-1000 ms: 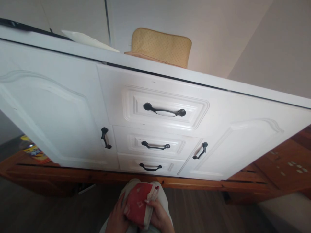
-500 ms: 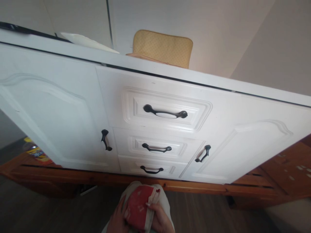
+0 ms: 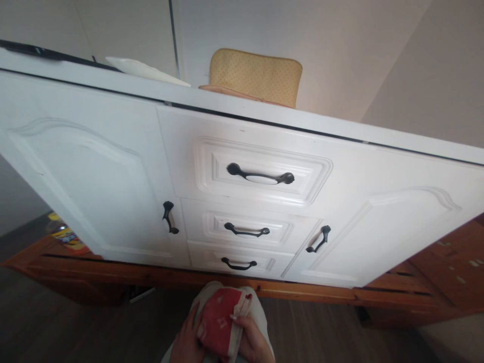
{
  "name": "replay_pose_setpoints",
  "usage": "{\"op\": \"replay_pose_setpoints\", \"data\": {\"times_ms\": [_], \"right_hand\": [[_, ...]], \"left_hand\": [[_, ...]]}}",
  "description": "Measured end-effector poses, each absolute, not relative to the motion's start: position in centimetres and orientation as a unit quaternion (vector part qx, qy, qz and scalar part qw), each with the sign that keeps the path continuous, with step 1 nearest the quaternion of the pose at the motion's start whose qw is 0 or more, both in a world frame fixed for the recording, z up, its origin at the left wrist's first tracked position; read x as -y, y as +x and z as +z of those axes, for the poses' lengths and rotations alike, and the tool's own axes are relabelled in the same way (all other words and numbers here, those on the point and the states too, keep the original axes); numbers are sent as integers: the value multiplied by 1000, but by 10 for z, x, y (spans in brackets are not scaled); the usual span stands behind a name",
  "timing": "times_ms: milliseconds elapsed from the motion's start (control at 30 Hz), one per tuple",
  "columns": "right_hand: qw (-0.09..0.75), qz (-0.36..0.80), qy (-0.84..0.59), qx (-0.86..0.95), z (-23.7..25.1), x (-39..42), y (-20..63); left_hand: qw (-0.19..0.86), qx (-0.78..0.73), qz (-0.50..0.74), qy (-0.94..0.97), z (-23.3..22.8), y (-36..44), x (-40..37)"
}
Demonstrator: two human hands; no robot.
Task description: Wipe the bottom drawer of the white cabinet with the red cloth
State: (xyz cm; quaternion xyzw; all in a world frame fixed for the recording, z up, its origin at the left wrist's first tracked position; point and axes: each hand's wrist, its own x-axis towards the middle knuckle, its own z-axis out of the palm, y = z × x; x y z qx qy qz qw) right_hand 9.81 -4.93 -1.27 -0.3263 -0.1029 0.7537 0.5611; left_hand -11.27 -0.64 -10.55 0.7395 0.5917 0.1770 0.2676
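Low in the view, above my lap, is a folded red cloth [image 3: 216,320] with pale markings and a whitish border along its right side. My left hand [image 3: 188,335] is closed round the cloth's left side, its fingers lying along the edge. On the other side my right hand [image 3: 249,337] grips the pale border, with the thumb on top. The fingers under the cloth are hidden. Beyond both hands stands a white cabinet with a top drawer [image 3: 212,194] and two smaller drawers below, all with dark handles.
Doors flank the drawers, a left door [image 3: 86,186] and a right door [image 3: 408,227]. On top lie a yellow dotted pad [image 3: 257,75], a white item [image 3: 147,70] and a black object [image 3: 41,52]. A wooden base [image 3: 302,292] runs underneath. A colourful package [image 3: 70,237] stands at left.
The view has shifted slightly, so the cabinet appears a little further right. Both hands keep their hold on the cloth, with hardly any visible movement.
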Motion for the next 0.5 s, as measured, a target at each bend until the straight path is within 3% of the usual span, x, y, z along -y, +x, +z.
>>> {"op": "replay_pose_setpoints", "data": {"times_ms": [500], "right_hand": [[556, 756, -325, 117, -13, 49, 99]], "left_hand": [[261, -590, 185, 742, -92, -113, 8]]}}
